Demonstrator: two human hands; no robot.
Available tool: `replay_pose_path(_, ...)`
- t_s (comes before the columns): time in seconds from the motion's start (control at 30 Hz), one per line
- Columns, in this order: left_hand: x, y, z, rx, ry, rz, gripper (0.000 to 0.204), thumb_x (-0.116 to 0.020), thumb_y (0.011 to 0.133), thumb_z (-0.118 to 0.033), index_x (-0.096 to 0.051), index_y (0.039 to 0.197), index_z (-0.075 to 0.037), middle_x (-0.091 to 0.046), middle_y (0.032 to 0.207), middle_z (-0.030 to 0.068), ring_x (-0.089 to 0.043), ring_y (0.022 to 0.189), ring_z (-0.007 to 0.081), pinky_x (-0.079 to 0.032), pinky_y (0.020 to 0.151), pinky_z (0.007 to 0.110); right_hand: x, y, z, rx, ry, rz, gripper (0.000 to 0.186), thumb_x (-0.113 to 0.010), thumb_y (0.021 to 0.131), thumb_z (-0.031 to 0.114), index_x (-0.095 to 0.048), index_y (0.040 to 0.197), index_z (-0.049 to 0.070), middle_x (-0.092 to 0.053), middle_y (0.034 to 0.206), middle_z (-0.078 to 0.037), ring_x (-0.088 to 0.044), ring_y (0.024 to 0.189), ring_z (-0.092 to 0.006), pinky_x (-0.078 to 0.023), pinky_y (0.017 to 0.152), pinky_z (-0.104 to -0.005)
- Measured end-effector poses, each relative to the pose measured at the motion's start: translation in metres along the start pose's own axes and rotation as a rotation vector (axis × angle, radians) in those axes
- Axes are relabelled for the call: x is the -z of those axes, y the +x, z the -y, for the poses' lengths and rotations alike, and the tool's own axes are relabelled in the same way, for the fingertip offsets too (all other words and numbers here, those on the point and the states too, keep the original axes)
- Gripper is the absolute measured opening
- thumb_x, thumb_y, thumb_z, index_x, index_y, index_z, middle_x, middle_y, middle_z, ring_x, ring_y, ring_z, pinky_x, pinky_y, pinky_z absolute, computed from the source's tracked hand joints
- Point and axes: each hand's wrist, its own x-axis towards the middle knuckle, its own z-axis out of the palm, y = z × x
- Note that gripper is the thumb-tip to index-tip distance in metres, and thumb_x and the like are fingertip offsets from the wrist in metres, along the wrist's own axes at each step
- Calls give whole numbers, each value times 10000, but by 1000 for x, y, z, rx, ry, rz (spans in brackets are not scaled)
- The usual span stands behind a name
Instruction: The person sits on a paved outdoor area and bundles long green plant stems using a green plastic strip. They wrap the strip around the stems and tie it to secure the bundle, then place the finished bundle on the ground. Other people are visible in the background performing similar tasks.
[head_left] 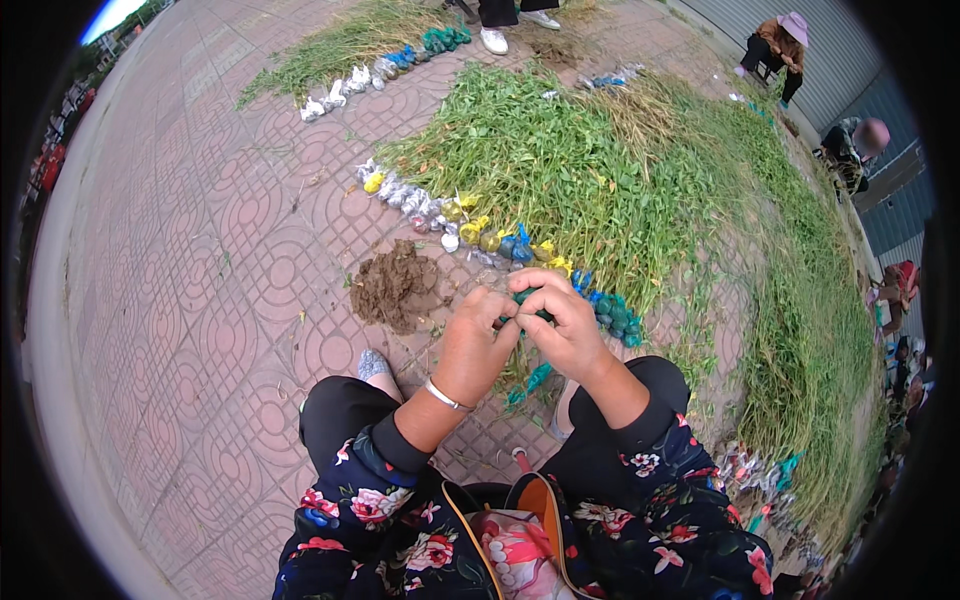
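Note:
In front of my knees, my left hand (476, 338) and my right hand (566, 322) meet with fingers bent and pinched together. Between them is a piece of green plastic (527, 296), mostly covered by the fingers, so what it wraps cannot be seen. Just beyond lies a wide pile of green leafy plants (570, 160). Small bundles wrapped in white, yellow, blue and green plastic line its near edge; a cluster of green bundles (617, 318) is close to my right hand. Left of my hands sits a heap of wet brown mud (397, 284). Green plastic (531, 384) lies between my feet.
Another plant pile (345, 45) with wrapped ends lies far left, near a standing person's white shoes (494, 41). A long row of plants (810, 300) runs along the right. Several people sit beyond it, one in a pink hat (793, 27). Patterned paving (200, 380) spreads left.

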Motion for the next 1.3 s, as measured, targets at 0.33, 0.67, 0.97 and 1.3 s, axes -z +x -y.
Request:
replay_pose_path(0.33, 0, -4, 3, 348, -597, 99, 58, -599, 806, -33, -582, 862, -33, -515, 757, -42, -449, 658, 30, -382, 559, 198, 4, 5, -1, -42, 75, -11, 77, -595, 773, 95, -558, 791, 31, -512, 1116, -130, -507, 1048, -256, -391, 893, -346)
replay_pose_path(0.67, -6, -6, -6, 366, -693, 90, 79, -609, 799, -17, -590, 873, -39, -563, 798, -31, -499, 727, 41, -413, 649, 187, 2, 5, -3, 8, 139, -20, 244, -507, 838, 92, -521, 1068, 11, -470, 1218, -148, -478, 1114, -256, -361, 951, -349)
replay_pose_path(0.97, -18, -9, 3, 252, -430, -61, 105, -665, 723, -15, -590, 796, -26, -534, 717, 10, -479, 630, 67, -408, 564, 212, -5, 3, -8, -95, 363, -18, 485, -358, 941, 171, -215, 1359, -30, -374, 1341, -183, -377, 1241, -275, -299, 1016, -387)
replay_pose_path(1.3, -20, -9, 3, 159, -340, -41, 149, -639, 698, 19, -558, 815, -26, -502, 761, 40, -490, 652, 102, -429, 580, 232, -12, 3, -14, -176, 491, -146, 482, -406, 888, 48, -269, 1346, -9, -413, 1314, -155, -399, 1221, -230, -289, 1029, -358)
